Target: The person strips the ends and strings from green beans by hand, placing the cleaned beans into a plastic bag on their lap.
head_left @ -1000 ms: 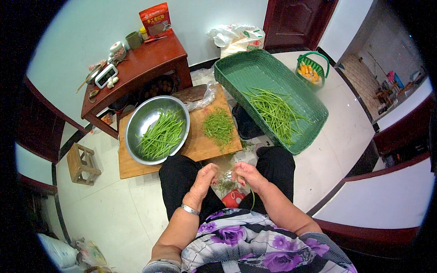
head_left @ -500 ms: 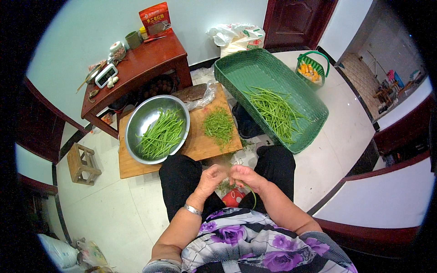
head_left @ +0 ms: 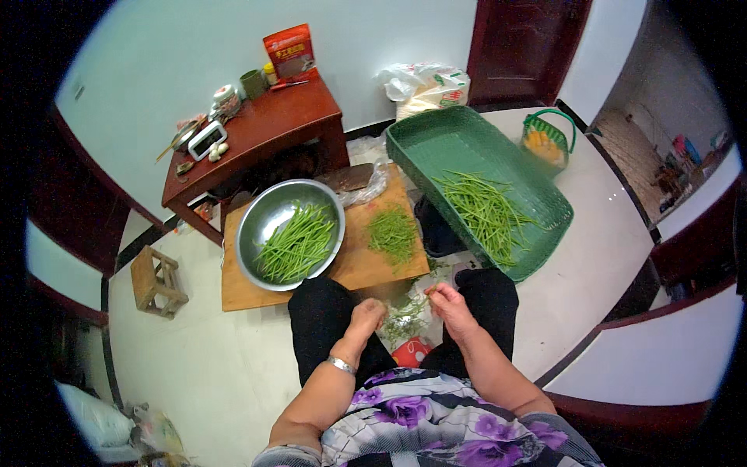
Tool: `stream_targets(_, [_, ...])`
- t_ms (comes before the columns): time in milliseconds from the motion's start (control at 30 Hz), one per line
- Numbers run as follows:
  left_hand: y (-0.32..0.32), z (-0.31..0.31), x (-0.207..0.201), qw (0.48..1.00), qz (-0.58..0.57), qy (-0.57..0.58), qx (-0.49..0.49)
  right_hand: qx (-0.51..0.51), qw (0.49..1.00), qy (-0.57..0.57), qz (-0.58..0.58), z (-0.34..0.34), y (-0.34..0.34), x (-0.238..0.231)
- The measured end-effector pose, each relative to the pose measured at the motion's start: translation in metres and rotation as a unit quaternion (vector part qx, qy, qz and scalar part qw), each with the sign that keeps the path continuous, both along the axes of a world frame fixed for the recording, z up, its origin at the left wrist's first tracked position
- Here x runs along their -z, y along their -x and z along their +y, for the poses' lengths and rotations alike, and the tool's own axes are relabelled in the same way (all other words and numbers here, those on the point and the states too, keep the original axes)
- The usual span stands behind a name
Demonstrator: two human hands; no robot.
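Note:
My left hand (head_left: pixel 368 317) is closed above my lap, fingers curled together; whatever it holds, if anything, is hidden. To its right, a hand's width away, my right hand (head_left: pixel 451 305) has its fingertips pinched, and what lies between them is too small to make out. Long thin green stalks (head_left: pixel 294 243), which look like green beans, fill part of a steel bowl (head_left: pixel 250 226) ahead on the left. More such green stalks (head_left: pixel 486 214) lie in a big green woven basket (head_left: pixel 436 140) ahead on the right. Short green bits (head_left: pixel 391 233) are heaped on a wooden board (head_left: pixel 362 268).
Green scraps (head_left: pixel 405 323) lie low between my knees, by a red spotted item (head_left: pixel 411 352). A red-brown table (head_left: pixel 272 109) carries jars and a red packet. Behind the basket stand a white bag (head_left: pixel 424 86) and a handled green basket (head_left: pixel 572 128). A wooden stool (head_left: pixel 156 280) is at left.
My hands have drawn apart from their meeting point above my lap. The long green stalk that hung from my right hand no longer shows. The whole view has shifted slightly.

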State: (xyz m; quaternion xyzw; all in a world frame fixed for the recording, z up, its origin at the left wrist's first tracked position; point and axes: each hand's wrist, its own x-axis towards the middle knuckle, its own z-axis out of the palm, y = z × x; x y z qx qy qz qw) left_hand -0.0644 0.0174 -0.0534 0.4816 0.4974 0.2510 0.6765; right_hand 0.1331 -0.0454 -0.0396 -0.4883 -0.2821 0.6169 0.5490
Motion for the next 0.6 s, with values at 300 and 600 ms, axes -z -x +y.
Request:
stream_targets(300, [-0.005, -0.005, 0.017, 0.987, 0.074, 0.012, 0.142, 0.065, 0.984, -0.043, 0.163, 0.002, 0.003, -0.008])
stream_targets(600, [-0.019, -0.005, -0.018, 0.985, -0.030, -0.169, -0.030, 0.002, 0.996, 0.011, 0.083, 0.003, 0.006, -0.013])
